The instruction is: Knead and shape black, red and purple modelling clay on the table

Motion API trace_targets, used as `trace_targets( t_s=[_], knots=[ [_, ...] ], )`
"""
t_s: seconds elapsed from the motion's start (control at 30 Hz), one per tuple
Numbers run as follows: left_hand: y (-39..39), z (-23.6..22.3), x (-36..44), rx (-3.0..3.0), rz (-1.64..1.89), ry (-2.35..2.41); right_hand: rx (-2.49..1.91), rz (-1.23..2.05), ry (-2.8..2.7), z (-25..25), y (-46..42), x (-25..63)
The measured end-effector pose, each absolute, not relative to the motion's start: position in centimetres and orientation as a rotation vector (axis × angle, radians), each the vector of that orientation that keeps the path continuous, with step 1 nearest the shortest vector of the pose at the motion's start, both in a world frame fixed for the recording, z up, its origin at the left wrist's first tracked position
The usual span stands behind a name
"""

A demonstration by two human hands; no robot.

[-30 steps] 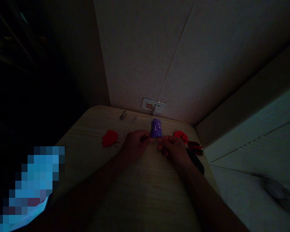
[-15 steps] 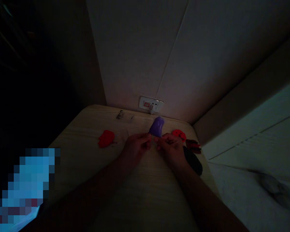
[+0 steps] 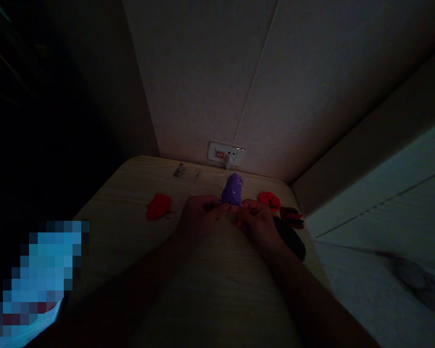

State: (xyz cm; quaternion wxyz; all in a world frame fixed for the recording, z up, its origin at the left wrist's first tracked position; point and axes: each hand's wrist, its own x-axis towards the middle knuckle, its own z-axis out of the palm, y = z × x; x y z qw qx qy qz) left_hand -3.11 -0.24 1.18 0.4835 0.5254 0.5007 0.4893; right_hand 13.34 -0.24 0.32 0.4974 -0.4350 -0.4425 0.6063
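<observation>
A shiny purple plastic packet (image 3: 232, 188) with a rounded, filled look stands out between my hands above the wooden table. My left hand (image 3: 204, 212) pinches its near left edge between thumb and fingers. At the near right edge, my right hand (image 3: 256, 218) is closed on the same packet, its fingertips almost meeting those of the left. What fills the packet cannot be made out in the dim light. A flat red piece (image 3: 158, 207) lies left of my left hand. Beyond my right hand lies a round red piece (image 3: 269, 201) with dark marks.
A red and black piece (image 3: 292, 217) and a dark oval object (image 3: 290, 240) lie along the right side of the wooden table (image 3: 217, 290). A socket with a plug (image 3: 226, 154) is on the wall behind. A lit, pixelated blue screen (image 3: 39, 275) is at lower left.
The packet has turned more upright and shows more of its crinkled face. My left hand has rolled over and shifted slightly left; my right hand stays nearly in place.
</observation>
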Motion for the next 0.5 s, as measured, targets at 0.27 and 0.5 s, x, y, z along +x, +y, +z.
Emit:
trace_targets(
  t_s=[0.27, 0.5],
  knots=[
    [-1.6, 1.5, -2.7, 1.877, 1.561, 1.246, -0.983, 1.621, -0.767, 1.4, -0.7, 11.9],
    [-1.0, 0.7, -3.2, 2.062, 1.531, 1.116, -0.987, 1.578, -0.812, 0.9, -0.5, 12.4]
  ],
)
